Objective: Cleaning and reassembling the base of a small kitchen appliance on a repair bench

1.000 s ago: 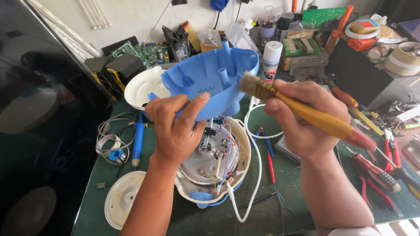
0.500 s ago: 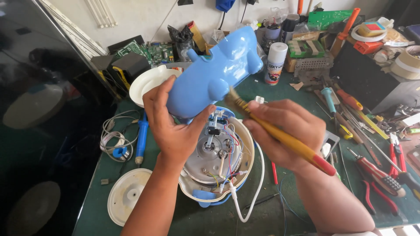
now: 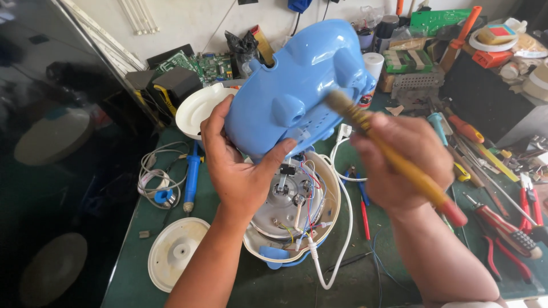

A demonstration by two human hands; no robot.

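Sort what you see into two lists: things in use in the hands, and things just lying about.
In use: blue plastic cover in left hand; paintbrush in right hand; opened appliance base.

Lying about: white disc; soldering iron; red-handled pliers; circuit board.

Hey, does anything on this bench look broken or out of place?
The white appliance body lies opened, wires and metal plate exposed. Its blue shell is off, tilted in the left hand; the right hand holds a brush against it.

glossy blue plastic shell (image 3: 297,85), wooden-handled brush (image 3: 394,157)
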